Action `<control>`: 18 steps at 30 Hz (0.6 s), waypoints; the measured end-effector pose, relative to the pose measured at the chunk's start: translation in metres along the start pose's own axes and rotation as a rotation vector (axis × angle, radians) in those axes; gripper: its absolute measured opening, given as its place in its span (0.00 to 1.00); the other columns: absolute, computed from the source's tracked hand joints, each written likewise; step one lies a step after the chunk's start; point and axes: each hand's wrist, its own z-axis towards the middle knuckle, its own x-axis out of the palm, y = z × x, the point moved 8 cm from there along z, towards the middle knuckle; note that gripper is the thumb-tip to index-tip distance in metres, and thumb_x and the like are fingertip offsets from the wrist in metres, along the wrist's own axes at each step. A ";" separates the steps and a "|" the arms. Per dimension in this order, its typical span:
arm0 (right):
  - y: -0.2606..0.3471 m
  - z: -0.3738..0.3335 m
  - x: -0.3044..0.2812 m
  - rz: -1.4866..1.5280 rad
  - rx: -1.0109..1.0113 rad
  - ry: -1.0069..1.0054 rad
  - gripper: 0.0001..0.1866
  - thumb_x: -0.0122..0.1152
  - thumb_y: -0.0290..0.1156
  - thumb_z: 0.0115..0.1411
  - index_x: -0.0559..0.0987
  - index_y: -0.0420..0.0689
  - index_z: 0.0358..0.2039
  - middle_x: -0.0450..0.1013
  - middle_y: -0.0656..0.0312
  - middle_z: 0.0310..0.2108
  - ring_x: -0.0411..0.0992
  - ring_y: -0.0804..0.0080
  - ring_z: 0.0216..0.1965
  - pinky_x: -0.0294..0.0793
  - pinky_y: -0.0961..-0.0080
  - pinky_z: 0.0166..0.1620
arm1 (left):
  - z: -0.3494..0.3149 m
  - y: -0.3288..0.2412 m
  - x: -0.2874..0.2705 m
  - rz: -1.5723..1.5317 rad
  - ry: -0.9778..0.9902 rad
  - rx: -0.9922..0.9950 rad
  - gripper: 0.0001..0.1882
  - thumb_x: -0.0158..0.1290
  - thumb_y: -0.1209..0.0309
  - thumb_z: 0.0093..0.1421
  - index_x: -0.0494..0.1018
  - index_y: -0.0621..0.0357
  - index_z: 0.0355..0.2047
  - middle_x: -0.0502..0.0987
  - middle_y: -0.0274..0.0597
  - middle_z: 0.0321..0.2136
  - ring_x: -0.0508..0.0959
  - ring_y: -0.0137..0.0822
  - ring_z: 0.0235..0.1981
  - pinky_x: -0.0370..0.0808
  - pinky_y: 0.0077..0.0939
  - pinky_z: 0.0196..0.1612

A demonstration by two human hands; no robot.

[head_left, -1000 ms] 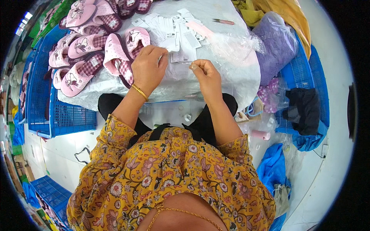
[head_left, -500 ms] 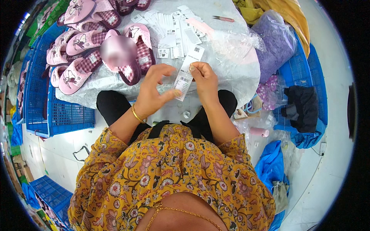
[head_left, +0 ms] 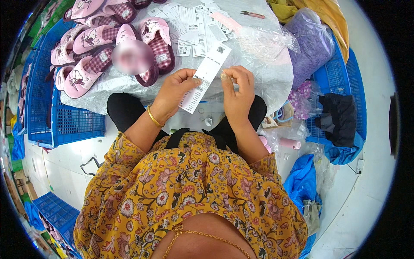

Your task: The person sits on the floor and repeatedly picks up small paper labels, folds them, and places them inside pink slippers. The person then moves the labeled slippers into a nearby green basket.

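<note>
My left hand [head_left: 174,90] pinches a long white paper tag [head_left: 212,64] by its left edge, thumb on top. The tag is tilted, with print, a barcode and a square code on its face. Beside its right edge is my right hand [head_left: 239,93], thumb and forefinger tips drawn together; whether anything small is between them I cannot make out. Beyond my hands, on the plastic-covered table [head_left: 267,82], lie loose white tags [head_left: 200,36]. Pink slippers [head_left: 88,71] with checked insoles and dark trim are bunched at the left, one partly blurred.
Small thread snips [head_left: 252,14] lie at the table's far side, near crumpled clear plastic [head_left: 267,43]. A blue crate [head_left: 79,125] stands at the left. On the right, a bagged purple bundle [head_left: 308,47] and dark cloth [head_left: 338,121] rest by blue baskets [head_left: 355,82].
My left hand has closed on the tag, which it was reaching toward. My right fingers have come off the tag and shifted slightly right. The tag has moved a little toward the right.
</note>
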 end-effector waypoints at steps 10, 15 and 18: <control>0.032 -0.008 0.008 -0.159 -0.325 0.093 0.06 0.65 0.27 0.56 0.79 0.45 0.35 0.79 0.60 0.38 0.75 0.59 0.42 0.71 0.65 0.45 | -0.005 -0.014 0.009 0.353 0.107 0.241 0.10 0.57 0.74 0.61 0.76 0.62 0.43 0.77 0.30 0.33 0.72 0.17 0.32 0.70 0.13 0.36; 0.027 -0.015 0.010 -0.103 -0.233 0.117 0.08 0.63 0.26 0.58 0.78 0.44 0.39 0.78 0.58 0.34 0.77 0.59 0.34 0.74 0.66 0.39 | -0.012 -0.015 0.015 0.382 0.088 0.322 0.09 0.57 0.76 0.62 0.75 0.62 0.42 0.77 0.30 0.36 0.73 0.18 0.34 0.71 0.14 0.39; 0.014 -0.016 0.010 -0.051 -0.071 0.124 0.08 0.62 0.26 0.60 0.77 0.42 0.40 0.78 0.57 0.32 0.77 0.64 0.32 0.75 0.71 0.36 | -0.014 -0.016 0.010 0.424 0.001 0.388 0.09 0.57 0.74 0.62 0.75 0.62 0.43 0.77 0.30 0.36 0.73 0.19 0.34 0.71 0.14 0.39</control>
